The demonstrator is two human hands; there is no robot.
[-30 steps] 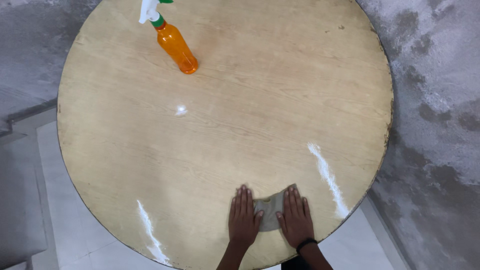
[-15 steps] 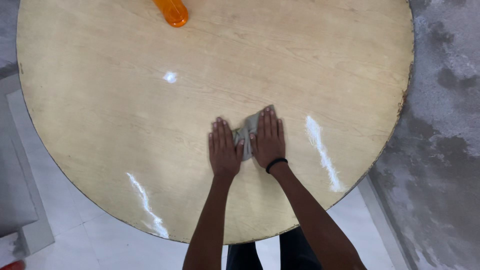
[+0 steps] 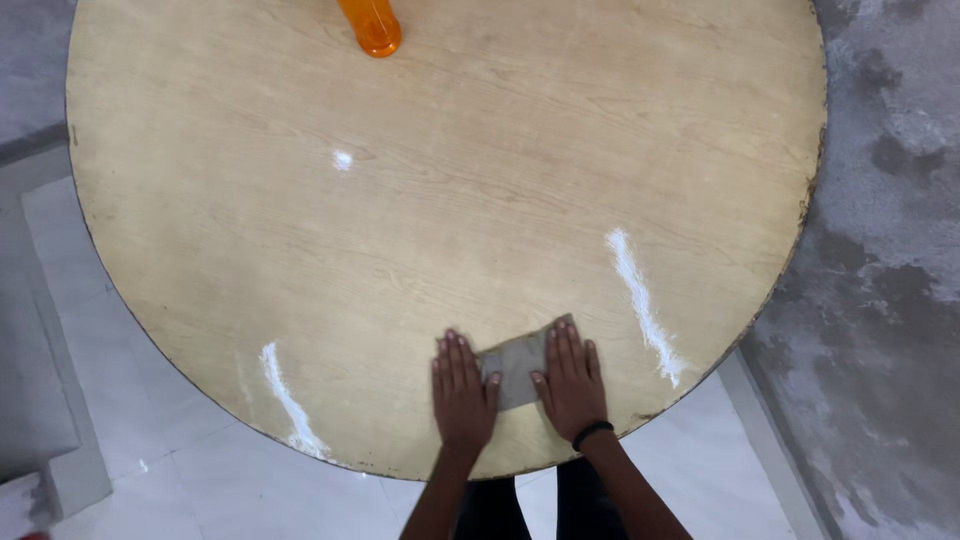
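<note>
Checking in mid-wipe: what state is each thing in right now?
Cloth: flat on the table, pinned under both hands.
Left hand: open, palm down on the cloth's left edge.
Right hand: open, palm down on the cloth's right part.
Orange bottle: upright at the far side; top out of frame.
Round table: glossy, showing light glare streaks.

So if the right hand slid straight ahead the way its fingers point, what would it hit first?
Nothing, apparently: ahead of the right hand lies bare table; the orange bottle stands far off to the left.

The bench [image 3: 300,250] lies open across the middle and both sides of the frame; only a bottle [image 3: 371,26] stands at the top edge.
</note>
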